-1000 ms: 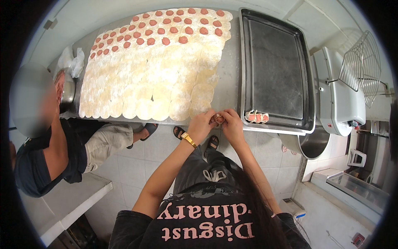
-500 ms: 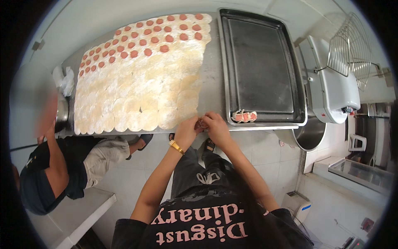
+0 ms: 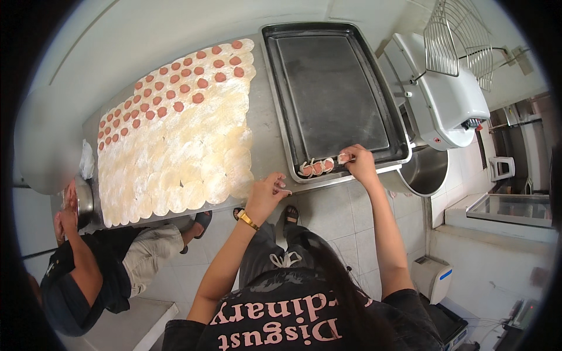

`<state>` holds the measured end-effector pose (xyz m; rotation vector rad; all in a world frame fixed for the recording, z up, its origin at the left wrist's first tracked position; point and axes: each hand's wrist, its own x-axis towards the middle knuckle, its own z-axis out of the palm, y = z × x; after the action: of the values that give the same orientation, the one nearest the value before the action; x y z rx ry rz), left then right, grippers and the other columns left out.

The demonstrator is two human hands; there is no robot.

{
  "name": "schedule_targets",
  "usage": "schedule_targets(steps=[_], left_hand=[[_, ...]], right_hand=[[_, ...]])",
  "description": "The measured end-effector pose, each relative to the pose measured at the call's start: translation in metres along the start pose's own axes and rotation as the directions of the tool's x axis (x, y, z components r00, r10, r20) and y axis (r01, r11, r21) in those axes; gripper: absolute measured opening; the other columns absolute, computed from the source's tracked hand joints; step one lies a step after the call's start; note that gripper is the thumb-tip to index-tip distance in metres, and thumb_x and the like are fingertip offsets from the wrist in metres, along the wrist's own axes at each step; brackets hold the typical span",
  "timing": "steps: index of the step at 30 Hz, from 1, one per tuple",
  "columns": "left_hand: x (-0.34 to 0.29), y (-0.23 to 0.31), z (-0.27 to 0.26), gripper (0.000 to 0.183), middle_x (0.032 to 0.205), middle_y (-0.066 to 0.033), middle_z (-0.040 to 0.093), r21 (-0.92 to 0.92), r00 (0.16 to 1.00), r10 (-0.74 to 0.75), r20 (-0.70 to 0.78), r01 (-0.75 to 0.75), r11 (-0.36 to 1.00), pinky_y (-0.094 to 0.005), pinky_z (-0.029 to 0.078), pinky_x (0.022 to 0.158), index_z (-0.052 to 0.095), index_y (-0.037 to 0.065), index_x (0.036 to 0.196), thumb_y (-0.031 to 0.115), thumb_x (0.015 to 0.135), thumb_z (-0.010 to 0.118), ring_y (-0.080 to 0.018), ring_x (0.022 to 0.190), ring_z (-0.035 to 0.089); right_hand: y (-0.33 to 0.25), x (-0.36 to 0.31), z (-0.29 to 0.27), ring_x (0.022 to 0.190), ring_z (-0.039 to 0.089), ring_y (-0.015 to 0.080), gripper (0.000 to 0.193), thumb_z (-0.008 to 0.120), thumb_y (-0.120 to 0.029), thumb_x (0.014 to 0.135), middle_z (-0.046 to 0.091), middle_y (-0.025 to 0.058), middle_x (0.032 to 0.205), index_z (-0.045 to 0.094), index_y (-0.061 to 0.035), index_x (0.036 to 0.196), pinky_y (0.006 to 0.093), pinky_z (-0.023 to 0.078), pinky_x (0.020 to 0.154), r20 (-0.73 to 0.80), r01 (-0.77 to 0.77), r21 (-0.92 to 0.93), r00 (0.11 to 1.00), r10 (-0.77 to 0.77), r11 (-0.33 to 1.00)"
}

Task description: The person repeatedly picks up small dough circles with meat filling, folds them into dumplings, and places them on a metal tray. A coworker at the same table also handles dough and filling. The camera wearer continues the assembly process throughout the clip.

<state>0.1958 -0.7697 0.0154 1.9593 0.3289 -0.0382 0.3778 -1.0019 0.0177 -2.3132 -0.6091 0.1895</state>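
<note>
My right hand (image 3: 358,161) is over the near edge of the black baking tray (image 3: 275,105), closed on a small dough piece (image 3: 344,158) with reddish filling. Just left of it, a row of filled dough pieces (image 3: 316,167) lies in the tray's near left corner, pale dough around reddish filling. My left hand (image 3: 267,196) hovers at the table's front edge, between the tray and the dough sheet (image 3: 181,158); its fingers are curled, with a gap to the thumb. Round floured dough wrappers overlap to form that sheet. Reddish filling portions (image 3: 171,94) dot its far part.
A white mixer (image 3: 436,88) with a wire guard stands right of the tray, a metal bowl (image 3: 430,172) below it. Another person (image 3: 88,257) is at the table's left end, hands by a metal bowl (image 3: 85,202). A white wall runs behind the table.
My hands have parted from their pinch at the table edge. The right one has moved over the tray with a filled dough piece. The view has shifted toward the right.
</note>
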Motion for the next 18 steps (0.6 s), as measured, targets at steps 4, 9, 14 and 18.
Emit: schedule_targets(steps=[4, 9, 14, 18], left_hand=[[0.003, -0.001, 0.008, 0.042, 0.087, -0.0102, 0.066, 0.041, 1.0, -0.002, 0.009, 0.002, 0.999, -0.0281, 0.053, 0.067, 0.055, 0.001, 0.113, 0.007, 0.075, 0.075, -0.0173, 0.075, 0.067], [0.006, 0.002, 0.009, 0.046, 0.087, -0.0139, 0.066, 0.046, 1.0, 0.028, 0.006, -0.029, 0.999, -0.0325, 0.052, 0.068, 0.054, 0.001, 0.115, 0.012, 0.075, 0.074, -0.0251, 0.076, 0.068], [0.008, 0.005, 0.011, 0.048, 0.085, -0.0142, 0.067, 0.079, 0.999, 0.042, 0.002, -0.042, 0.996, -0.0335, 0.052, 0.067, 0.052, 0.0, 0.116, 0.013, 0.075, 0.075, -0.0263, 0.075, 0.068], [0.01, 0.005, 0.011, 0.048, 0.085, -0.0144, 0.067, 0.075, 0.999, 0.031, 0.013, -0.032, 0.997, -0.0343, 0.052, 0.067, 0.052, 0.0, 0.116, 0.012, 0.075, 0.074, -0.027, 0.076, 0.068]], right_hand=[[0.008, 0.002, 0.006, 0.077, 0.064, 0.0312, 0.029, 0.06, 0.009, 0.066, 0.064, 0.0158, 0.087, 0.069, -0.0014, 0.092, 0.0354, 0.052, 0.07, 0.114, 0.021, -0.093, 0.993, -0.01, 0.995], [0.003, 0.005, -0.002, 0.077, 0.063, 0.0354, 0.028, 0.058, 0.005, 0.067, 0.063, 0.0186, 0.084, 0.071, -0.0033, 0.09, 0.0406, 0.05, 0.07, 0.21, 0.081, -0.046, 0.975, -0.069, 0.996], [0.001, 0.005, -0.005, 0.077, 0.064, 0.0335, 0.031, 0.056, 0.005, 0.068, 0.064, 0.0194, 0.085, 0.07, -0.0031, 0.094, 0.0393, 0.051, 0.071, 0.29, 0.058, 0.031, 0.955, -0.064, 0.998], [0.0, 0.007, -0.007, 0.08, 0.065, 0.0324, 0.036, 0.055, 0.006, 0.069, 0.064, 0.0196, 0.091, 0.069, -0.0031, 0.101, 0.038, 0.051, 0.073, 0.308, -0.01, 0.16, 0.95, -0.041, 0.987]])
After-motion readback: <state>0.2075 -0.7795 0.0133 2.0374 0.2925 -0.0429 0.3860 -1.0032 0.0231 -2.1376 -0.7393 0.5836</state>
